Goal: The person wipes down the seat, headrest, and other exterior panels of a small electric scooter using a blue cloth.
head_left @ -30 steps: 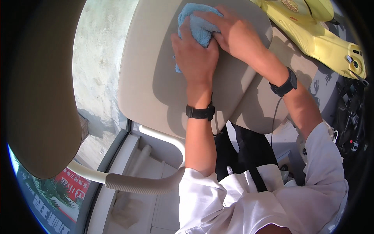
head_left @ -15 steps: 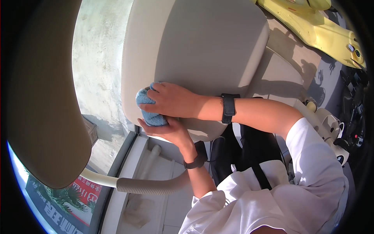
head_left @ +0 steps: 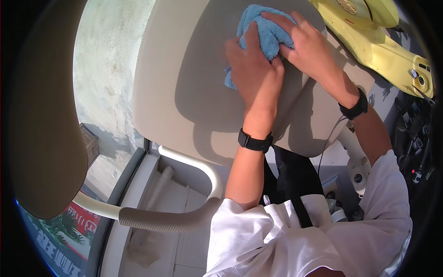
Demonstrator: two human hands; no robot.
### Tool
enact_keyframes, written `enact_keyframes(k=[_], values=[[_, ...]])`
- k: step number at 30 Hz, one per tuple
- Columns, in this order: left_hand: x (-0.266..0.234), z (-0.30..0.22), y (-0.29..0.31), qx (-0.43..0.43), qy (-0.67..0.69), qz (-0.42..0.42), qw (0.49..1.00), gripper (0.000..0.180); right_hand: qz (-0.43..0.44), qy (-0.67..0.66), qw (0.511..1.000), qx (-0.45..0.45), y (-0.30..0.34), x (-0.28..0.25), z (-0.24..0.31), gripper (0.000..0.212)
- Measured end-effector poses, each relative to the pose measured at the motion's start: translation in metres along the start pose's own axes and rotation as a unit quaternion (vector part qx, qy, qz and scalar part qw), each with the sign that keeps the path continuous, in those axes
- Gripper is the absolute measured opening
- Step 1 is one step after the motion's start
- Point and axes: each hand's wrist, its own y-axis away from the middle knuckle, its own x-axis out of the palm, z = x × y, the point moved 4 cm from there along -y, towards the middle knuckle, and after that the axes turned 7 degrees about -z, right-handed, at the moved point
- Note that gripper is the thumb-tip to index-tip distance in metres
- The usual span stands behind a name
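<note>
Cloth: blue cloth [head_left: 267,32], soft and fluffy, bunched on the upper part of the beige seat [head_left: 184,87], near its top edge.
Left hand: left hand [head_left: 254,74] lies flat over the cloth's lower half, fingers [head_left: 251,39] closed together and pressing it down.
Right hand: right hand [head_left: 307,48] grips the cloth from the right, fingers curled into it; the two hands touch.
Wrists: a black band [head_left: 254,141] on the left, another black band [head_left: 354,108] on the right.
Seat surface: smooth, matte, rounded corners; bare room to the left of and below the cloth.
Edges: a cream tube armrest [head_left: 184,217] curves below the seat.
Surroundings: yellow panel [head_left: 383,51] at upper right; concrete ground [head_left: 106,69] at left.
</note>
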Motion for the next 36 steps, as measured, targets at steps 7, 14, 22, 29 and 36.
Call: enact_keyframes(k=[7,14,22,29,36], values=[[-0.067,0.043,0.098,-0.172,-0.023,0.025,0.984,0.067,0.123,-0.098,0.984,-0.085,0.060,0.020,0.088,0.062],[-0.130,0.124,0.071,-0.189,-0.070,-0.179,0.963,0.052,0.047,-0.168,0.964,-0.201,0.019,0.114,0.202,0.036],[-0.059,0.091,-0.091,-0.124,-0.108,-0.094,0.982,0.058,-0.074,-0.068,0.994,-0.049,-0.098,0.100,0.110,0.019],[0.016,0.004,-0.105,0.006,-0.067,-0.034,0.997,0.044,-0.025,0.057,0.997,0.041,-0.094,0.030,0.003,0.026],[-0.026,0.029,0.046,-0.123,0.014,-0.026,0.992,0.060,0.159,-0.045,0.986,0.008,0.021,0.016,0.049,0.055]])
